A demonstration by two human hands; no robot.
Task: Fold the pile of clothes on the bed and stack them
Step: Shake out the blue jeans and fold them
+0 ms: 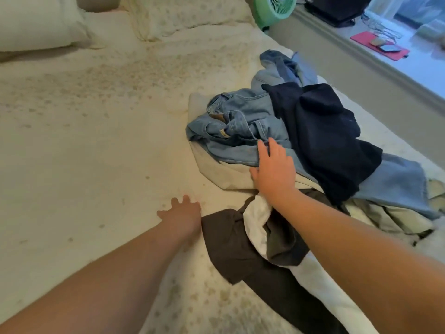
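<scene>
On the bed, resting right hand flat, fingers loose, on heaped clothes at right edge; reaching left hand slack, grasping nothing, beside them.

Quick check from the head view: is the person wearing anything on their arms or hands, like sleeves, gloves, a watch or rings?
Nothing is worn as far as the view shows. Both forearms are bare from the frame edge to the wrist, with no sleeve cuff in sight. The left hand and right hand have no gloves, and no watch, bracelet or ring shows on either. The image is soft, so a thin ring could go unseen.
</scene>
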